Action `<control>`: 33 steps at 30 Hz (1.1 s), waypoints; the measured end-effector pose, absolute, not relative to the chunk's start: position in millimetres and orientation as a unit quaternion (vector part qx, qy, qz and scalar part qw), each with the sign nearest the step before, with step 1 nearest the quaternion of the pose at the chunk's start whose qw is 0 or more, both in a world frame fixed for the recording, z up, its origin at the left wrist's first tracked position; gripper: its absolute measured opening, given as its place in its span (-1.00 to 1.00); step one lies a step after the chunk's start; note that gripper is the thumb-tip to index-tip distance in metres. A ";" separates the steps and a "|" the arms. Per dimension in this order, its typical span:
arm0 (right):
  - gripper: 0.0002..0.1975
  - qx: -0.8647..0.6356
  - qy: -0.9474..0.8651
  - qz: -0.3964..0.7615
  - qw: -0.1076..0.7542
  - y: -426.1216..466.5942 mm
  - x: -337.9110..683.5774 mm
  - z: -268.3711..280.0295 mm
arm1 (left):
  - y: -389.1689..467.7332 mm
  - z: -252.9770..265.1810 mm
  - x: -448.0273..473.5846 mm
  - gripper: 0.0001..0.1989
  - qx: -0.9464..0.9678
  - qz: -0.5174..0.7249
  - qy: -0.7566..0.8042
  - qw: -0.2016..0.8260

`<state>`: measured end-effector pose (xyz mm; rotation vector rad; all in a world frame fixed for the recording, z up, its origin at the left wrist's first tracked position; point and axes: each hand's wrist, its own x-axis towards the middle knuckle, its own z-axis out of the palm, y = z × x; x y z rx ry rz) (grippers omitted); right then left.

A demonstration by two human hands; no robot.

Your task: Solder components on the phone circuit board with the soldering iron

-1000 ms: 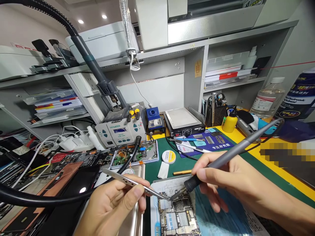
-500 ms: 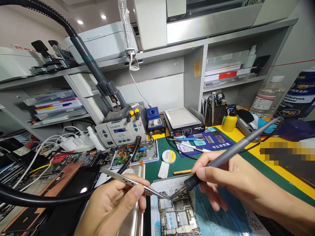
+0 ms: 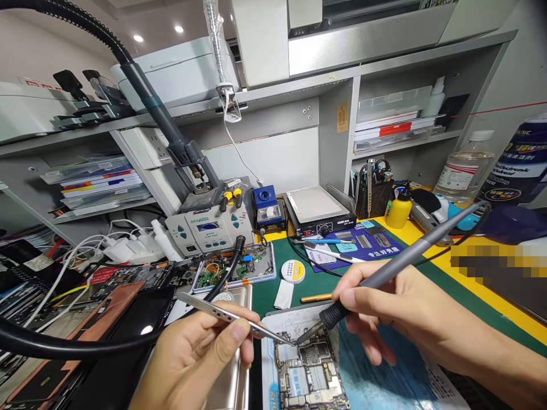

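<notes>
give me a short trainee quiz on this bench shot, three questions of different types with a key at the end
1. Multiple choice: what does the left hand hold?
a) a brush
b) metal tweezers
c) a screwdriver

2. True or false: the yellow bottle is lying on its side.

3. Fill in the blank: the soldering iron in the right hand points down toward the ____ in front of the person.

Key:
1. b
2. False; it stands upright.
3. circuit board
</notes>
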<state>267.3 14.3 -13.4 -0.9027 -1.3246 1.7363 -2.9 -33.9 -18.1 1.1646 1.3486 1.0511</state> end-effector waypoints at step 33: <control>-0.72 -0.382 -0.464 0.707 0.373 14.9 262.8 -7.8 | -28.5 -20.2 -2.3 -0.64 0.520 0.469 0.506 0.504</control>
